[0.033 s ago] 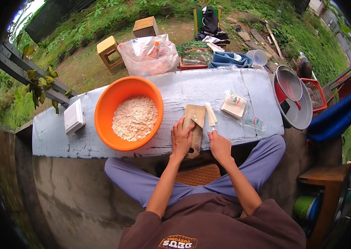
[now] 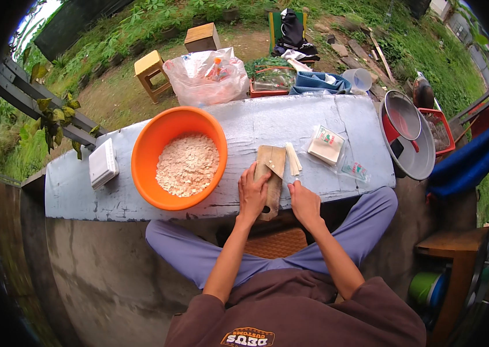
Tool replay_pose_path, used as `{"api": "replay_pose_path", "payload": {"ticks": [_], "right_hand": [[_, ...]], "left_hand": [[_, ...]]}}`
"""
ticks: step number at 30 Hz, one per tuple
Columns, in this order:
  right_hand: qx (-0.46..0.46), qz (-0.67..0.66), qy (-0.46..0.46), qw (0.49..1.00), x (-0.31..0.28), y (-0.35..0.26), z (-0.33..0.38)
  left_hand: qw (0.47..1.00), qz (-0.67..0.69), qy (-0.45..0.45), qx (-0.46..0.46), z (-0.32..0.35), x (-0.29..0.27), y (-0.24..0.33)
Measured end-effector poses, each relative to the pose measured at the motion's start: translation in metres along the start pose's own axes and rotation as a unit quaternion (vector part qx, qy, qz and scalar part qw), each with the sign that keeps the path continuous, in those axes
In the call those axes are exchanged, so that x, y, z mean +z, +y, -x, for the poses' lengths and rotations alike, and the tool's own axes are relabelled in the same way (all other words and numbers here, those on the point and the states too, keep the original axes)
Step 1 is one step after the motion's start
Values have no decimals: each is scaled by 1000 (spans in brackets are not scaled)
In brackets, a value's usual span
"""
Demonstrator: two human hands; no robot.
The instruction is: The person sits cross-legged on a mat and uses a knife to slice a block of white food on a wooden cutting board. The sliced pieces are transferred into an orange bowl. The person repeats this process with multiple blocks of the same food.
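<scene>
A narrow wooden cutting board (image 2: 276, 189) lies near the front edge of the table, its holed end towards me. My left hand (image 2: 252, 192) rests over its left side, fingers bent together; whatever they press is hidden under them. My right hand (image 2: 305, 202) grips the handle of a knife (image 2: 277, 168), whose blade slants across the board close to my left fingertips. Small pale bits lie by the blade. Just right of the board is a short stack of pale strips (image 2: 293, 159). To the left, a big orange basin (image 2: 141, 168) holds many small pale flat pieces.
An opened clear packet with a pale square block (image 2: 325, 147) lies right of the strips. A white lidded box (image 2: 103, 163) sits at the left. A plastic bag (image 2: 207, 81) stands beyond the far edge. At the right are a large grey basin (image 2: 423, 165) and a strainer (image 2: 402, 113).
My right hand with the knife has shifted very slightly to the left. My left hand and the things on the table look the same.
</scene>
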State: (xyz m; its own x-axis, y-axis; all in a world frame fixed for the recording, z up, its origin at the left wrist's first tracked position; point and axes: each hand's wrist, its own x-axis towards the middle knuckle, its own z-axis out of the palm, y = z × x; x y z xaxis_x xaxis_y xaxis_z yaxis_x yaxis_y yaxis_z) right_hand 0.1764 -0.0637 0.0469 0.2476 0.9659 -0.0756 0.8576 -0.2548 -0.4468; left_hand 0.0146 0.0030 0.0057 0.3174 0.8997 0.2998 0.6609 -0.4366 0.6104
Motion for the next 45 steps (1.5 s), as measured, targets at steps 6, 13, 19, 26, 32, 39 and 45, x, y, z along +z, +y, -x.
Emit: {"api": "replay_pose_path", "payload": {"ticks": [6, 13, 19, 26, 32, 39, 45], "right_hand": [[-7, 6, -14, 1000, -9, -7, 5], [-5, -6, -3, 1000, 1, -9, -3], [-9, -18, 3, 1000, 10, 0, 8], [-16, 0, -22, 1000, -2, -13, 8], [-23, -14, -12, 1000, 8, -15, 2], [-17, -11, -13, 1000, 13, -20, 5], [-20, -2, -42, 999, -2, -25, 13]], "left_hand": [[1000, 21, 8, 0, 3, -1, -4], [1000, 12, -2, 6, 2, -8, 2], [999, 42, 9, 6, 7, -6, -5], [999, 36, 11, 11, 12, -8, -10], [1000, 29, 6, 7, 12, -10, -8], [999, 43, 14, 3, 15, -9, -11], [1000, 21, 18, 3, 20, -11, -11]]}}
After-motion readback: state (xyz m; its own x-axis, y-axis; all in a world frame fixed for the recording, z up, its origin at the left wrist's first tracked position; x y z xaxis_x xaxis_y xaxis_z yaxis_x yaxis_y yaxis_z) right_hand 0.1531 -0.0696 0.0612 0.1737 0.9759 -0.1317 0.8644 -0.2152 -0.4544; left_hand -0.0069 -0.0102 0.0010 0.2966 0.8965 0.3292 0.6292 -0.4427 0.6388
